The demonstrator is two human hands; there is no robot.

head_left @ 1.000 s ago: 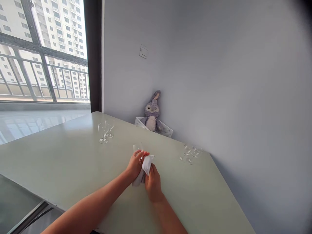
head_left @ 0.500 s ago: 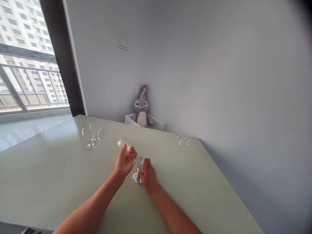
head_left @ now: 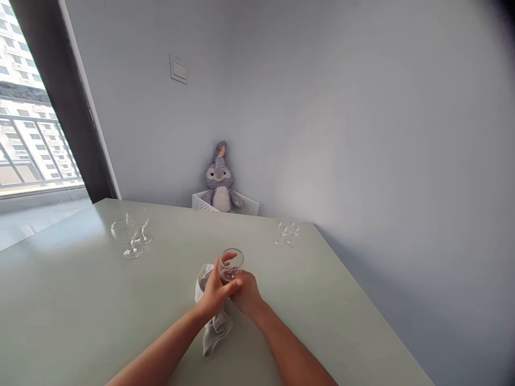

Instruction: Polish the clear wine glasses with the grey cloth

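Note:
A clear stemmed glass [head_left: 230, 264] is held bowl up between my two hands, over the middle of the table. My left hand [head_left: 219, 288] wraps the bowl, thumb across the near side and fingers behind it. Close against it, my right hand [head_left: 248, 292] is closed low on the glass, with its fingertips and the stem hidden. A light grey cloth [head_left: 217, 331] hangs bunched below the hands and also sticks out left of my left hand. Where the cloth is gripped is covered by the hands.
Two stemmed glasses [head_left: 132, 247] stand at the left of the pale green table [head_left: 72, 300]. Smaller stemmed glasses [head_left: 286, 236] stand near the back right edge. Behind the table, a purple plush toy [head_left: 220, 187] sits in a white basket [head_left: 251, 207] by the wall.
The glass has turned from tilted, bowl to the left, to upright. My hands have come together, and the cloth now shows lower and further left. The view has shifted right.

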